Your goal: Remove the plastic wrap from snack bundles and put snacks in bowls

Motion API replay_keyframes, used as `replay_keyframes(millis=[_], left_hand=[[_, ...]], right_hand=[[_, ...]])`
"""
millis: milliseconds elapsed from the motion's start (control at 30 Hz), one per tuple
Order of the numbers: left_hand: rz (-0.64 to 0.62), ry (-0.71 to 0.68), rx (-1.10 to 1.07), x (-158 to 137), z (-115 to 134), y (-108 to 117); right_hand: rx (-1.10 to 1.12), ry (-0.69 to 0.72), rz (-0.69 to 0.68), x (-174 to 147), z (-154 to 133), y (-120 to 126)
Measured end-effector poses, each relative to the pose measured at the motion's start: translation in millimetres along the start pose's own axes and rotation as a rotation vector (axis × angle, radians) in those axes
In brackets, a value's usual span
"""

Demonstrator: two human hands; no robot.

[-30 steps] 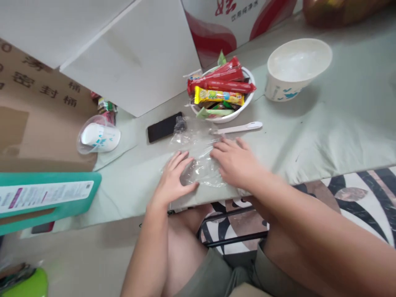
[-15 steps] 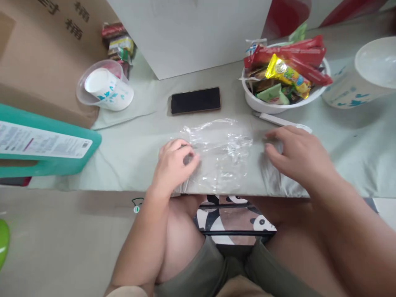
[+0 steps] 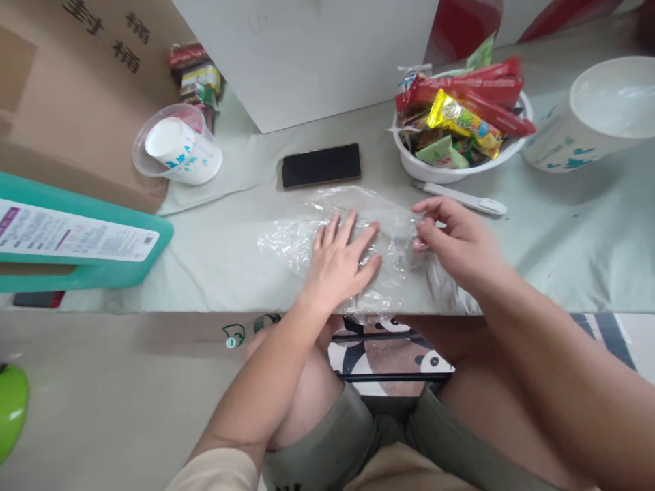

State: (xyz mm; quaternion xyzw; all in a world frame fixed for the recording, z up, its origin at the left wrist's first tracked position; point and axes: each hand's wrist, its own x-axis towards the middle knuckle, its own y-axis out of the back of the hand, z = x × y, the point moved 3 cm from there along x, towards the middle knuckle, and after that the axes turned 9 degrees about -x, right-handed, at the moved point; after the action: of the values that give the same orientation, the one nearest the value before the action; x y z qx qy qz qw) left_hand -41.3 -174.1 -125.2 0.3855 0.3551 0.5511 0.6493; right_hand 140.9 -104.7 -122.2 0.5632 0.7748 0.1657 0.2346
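A clear plastic bag [image 3: 291, 247], crinkled and shiny, lies spread on the cloth-covered table close to its front edge. My left hand [image 3: 340, 262] rests flat on the bag with its fingers spread. At the bag's right side, the thumb and fingertips of my right hand [image 3: 455, 239] pinch its edge. Just beyond the right hand lies a white, slim-handled tool [image 3: 465, 198], perhaps a utility knife. A dark phone [image 3: 321, 166] lies face up behind the bag.
A white bowl [image 3: 445, 172] of wrapped snacks stands behind my right hand, with a large paper tub [image 3: 552, 140] to its right. Paper and plastic cups [image 3: 197, 160] stand at back left. A teal container [image 3: 148, 239], a cardboard box [image 3: 102, 136] and a white box [image 3: 317, 68] border the table.
My left hand has moved right onto the bag and opened flat. My right hand has moved left and taken hold of the bag's edge. The bag is spread wider to the left.
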Motion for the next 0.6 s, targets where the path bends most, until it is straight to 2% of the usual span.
replay_keyframes(millis=[100, 167, 267, 333, 367, 400, 433, 467, 500, 533, 567, 600], left_hand=[[-0.047, 0.028, 0.043, 1.3, -6.8, 1.1], [-0.064, 0.022, 0.055, 1.1, -8.4, 2.4], [-0.071, 0.037, 0.066, 0.9, -7.7, 2.1], [-0.057, 0.07, 0.073, 1.9, -5.9, 0.5], [-0.047, 0.092, 0.076, 2.8, -4.8, -0.5], [-0.034, 0.119, 0.076, 3.9, -3.9, -1.3], [-0.02, 0.151, 0.073, 5.3, -3.2, -2.0], [-0.007, 0.183, 0.063, 6.8, -3.0, -2.4], [0.006, 0.211, 0.045, 8.4, -3.4, -2.3], [0.024, 0.237, 0.024, 10.0, -4.6, -1.7], [0.046, 0.259, 0.001, 11.5, -6.9, -0.3], [0.07, 0.279, -0.023, 12.8, -10.4, 1.7]], right_hand=[[0.347, -0.099, 0.084, 5.7, 8.1, 11.8], [0.532, -0.093, 0.182, 10.9, 14.4, 21.9], [0.684, 0.067, 0.452, 13.4, 19.3, 39.0], [0.628, 0.243, 0.658, 5.2, 14.4, 47.2], [0.537, 0.351, 0.708, -1.8, 7.8, 48.0], [0.408, 0.48, 0.673, -9.8, -1.6, 45.1], [0.26, 0.62, 0.549, -18.5, -12.6, 37.8], [0.103, 0.758, 0.352, -28.1, -23.1, 26.2], [-0.056, 0.875, 0.096, -38.6, -31.2, 11.0], [-0.2, 0.947, -0.133, -49.1, -35.3, -4.5], [-0.328, 0.977, -0.291, -58.0, -36.2, -17.9], [-0.438, 0.971, -0.375, -63.8, -34.9, -28.5]])
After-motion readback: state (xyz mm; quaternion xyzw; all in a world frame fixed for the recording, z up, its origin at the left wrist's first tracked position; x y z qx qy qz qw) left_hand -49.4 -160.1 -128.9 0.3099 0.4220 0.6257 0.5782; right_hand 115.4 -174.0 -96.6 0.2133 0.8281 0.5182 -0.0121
